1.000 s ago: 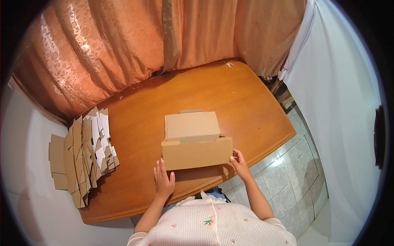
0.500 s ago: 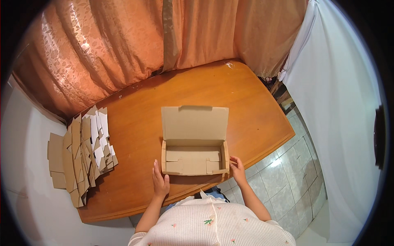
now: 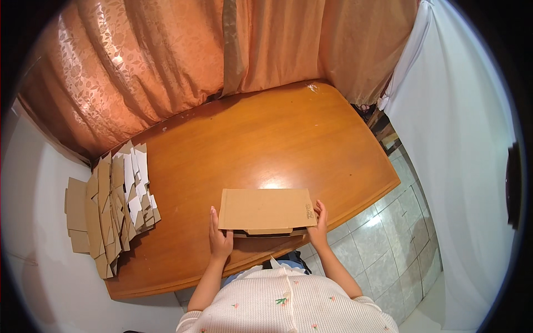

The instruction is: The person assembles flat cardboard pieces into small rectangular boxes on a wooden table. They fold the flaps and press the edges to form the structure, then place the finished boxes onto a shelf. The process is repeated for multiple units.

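A brown cardboard box [image 3: 265, 208] sits near the front edge of the wooden table, its lid folded down over the top. At the front, the lid's tuck flap [image 3: 269, 231] hangs in view, with a dark gap under the lid edge. My left hand [image 3: 220, 236] is upright against the box's left side, fingers stretched out and thumb by the front left corner. Against the right side is my right hand [image 3: 318, 226], fingers also extended and its thumb near the front right corner. The box's inside is hidden by the lid.
A pile of flat cardboard pieces [image 3: 111, 205], brown and white, lies on the left end of the table [image 3: 266, 133]. Orange curtains [image 3: 272, 44] hang along the far edge. At right are a white cloth [image 3: 449, 139] and a tiled floor [image 3: 383, 238].
The lid stood up and the box was open; now the lid has swung toward me and covers it. Both hands have come in closer to the box's sides.
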